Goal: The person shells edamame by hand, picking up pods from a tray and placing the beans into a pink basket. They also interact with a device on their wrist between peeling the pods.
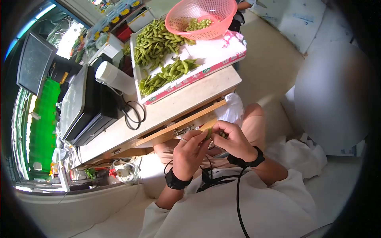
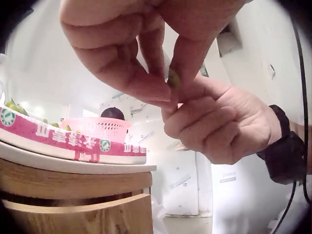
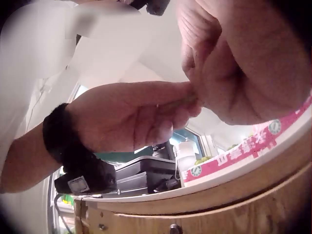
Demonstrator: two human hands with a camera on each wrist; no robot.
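Observation:
A small green edamame pod (image 2: 174,79) is pinched between the thumb and fingers of my left hand (image 1: 188,155). My right hand (image 1: 234,139) meets it from the other side, thumb and forefinger pinching at the same pod, its other fingers curled into the palm. Small green beans (image 1: 223,135) show inside those curled fingers in the head view. Both hands are over the lap, in front of the partly pulled-out drawer. In the right wrist view the left hand (image 3: 131,117) touches the right hand's fingertips, and the pod is mostly hidden there.
A shallow white and pink box (image 1: 194,81) on the counter holds piles of edamame pods (image 1: 158,43). On its far edge sits a pink colander (image 1: 174,23) with shelled beans (image 1: 199,24). A white cylindrical container (image 1: 119,79) and a black machine (image 1: 85,107) stand left.

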